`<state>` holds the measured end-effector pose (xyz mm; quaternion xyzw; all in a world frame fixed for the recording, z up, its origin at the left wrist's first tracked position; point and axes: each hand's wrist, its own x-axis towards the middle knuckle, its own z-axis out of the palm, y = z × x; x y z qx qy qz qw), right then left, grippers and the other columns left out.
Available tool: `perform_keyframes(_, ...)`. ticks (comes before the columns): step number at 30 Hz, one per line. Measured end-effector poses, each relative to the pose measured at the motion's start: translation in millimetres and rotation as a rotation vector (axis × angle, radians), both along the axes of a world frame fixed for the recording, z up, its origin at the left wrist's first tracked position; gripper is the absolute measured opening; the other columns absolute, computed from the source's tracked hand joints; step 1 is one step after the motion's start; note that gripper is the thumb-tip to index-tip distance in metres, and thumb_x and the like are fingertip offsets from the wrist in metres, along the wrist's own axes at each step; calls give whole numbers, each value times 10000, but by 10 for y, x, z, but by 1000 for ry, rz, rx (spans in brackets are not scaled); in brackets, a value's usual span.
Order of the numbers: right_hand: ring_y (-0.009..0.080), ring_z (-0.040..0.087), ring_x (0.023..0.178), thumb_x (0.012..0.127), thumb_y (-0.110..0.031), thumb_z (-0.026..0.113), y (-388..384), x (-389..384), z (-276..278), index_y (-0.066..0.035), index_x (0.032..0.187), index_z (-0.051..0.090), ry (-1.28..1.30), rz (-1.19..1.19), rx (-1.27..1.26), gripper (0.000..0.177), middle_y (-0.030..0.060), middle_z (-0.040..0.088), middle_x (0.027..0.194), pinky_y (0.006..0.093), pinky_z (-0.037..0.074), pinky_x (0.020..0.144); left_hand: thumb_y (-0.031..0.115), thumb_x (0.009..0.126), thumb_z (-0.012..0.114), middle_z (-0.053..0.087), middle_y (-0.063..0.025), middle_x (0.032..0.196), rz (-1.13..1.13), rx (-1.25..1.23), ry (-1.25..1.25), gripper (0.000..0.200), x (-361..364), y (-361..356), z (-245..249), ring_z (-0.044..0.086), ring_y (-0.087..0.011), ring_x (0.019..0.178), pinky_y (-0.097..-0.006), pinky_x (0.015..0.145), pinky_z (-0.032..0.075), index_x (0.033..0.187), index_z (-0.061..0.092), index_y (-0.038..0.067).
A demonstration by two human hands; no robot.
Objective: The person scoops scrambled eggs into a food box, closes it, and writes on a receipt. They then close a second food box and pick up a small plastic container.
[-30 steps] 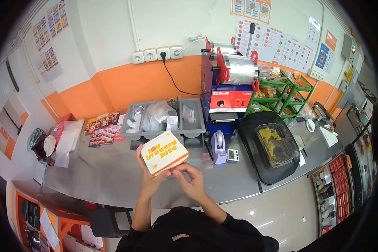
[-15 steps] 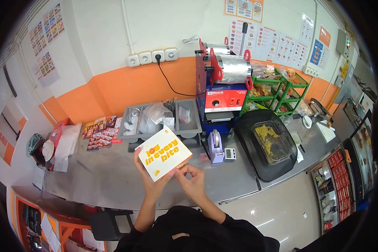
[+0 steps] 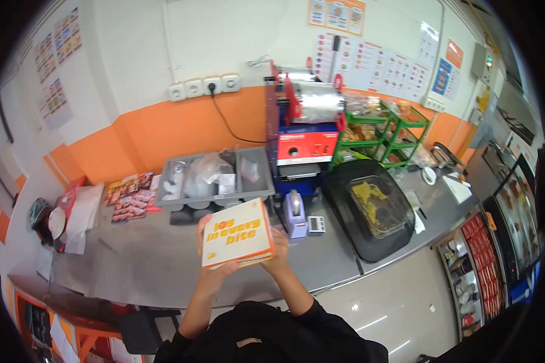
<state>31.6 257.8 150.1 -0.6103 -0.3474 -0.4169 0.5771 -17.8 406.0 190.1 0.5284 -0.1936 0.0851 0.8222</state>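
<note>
A white and orange food box (image 3: 236,235), printed "joy in every bite", is held up over the steel counter (image 3: 145,260). My left hand (image 3: 209,266) grips its left side, with the thumb along the lower front edge. On the right side, my right hand (image 3: 277,251) holds the box, its fingers partly hidden behind the cardboard. The lid looks closed. Just behind the box is a grey divided tray (image 3: 163,198) with plastic bags and small items. To the right of the box stand a lilac tape dispenser (image 3: 295,218) and a small digital timer (image 3: 316,225).
A cup sealing machine (image 3: 306,148) stands at the back by the wall. Right of it are green racks (image 3: 399,142) and a black tray (image 3: 339,199) bearing a clear container (image 3: 375,209) of yellow food. Leaflets (image 3: 130,196) and a bag (image 3: 82,218) lie at left.
The box has turned in my hands and its orange front side now faces me more. My right hand has moved from the front corner to the right side. The whole view has shifted.
</note>
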Motion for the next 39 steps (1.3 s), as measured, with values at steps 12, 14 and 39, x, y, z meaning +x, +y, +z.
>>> perform_keyframes(12, 137, 525, 696, 910, -217, 555, -4386, -428, -904, -2, 849, 607, 444, -1248, 566, 230, 70, 581, 754, 277, 422, 648, 188, 758, 727, 451, -147, 1332, 888, 391, 205, 729, 413, 1143, -1594, 455, -252, 1207, -390, 1013, 366, 1344, 351, -27)
perform_keyframes(14, 196, 545, 714, 877, -263, 595, -5448, -452, -1454, -8, 891, 617, 654, -1485, 554, 257, 112, 602, 812, 328, 438, 673, 190, 760, 725, 447, -149, 1336, 1008, 521, 257, 730, 430, 1229, -1770, 450, -254, 1211, -391, 1016, 362, 1346, 349, -28)
perform_keyframes(39, 391, 614, 827, 721, -106, 562, -6502, -168, -738, 32, 961, 542, 1135, -1451, -357, 278, 250, 628, 863, 426, 488, 707, 334, 803, 663, 207, -208, 1480, 1231, 1132, 650, 873, -269, 2018, -2999, 225, -330, 1363, -417, 1114, 177, 1431, 169, -18)
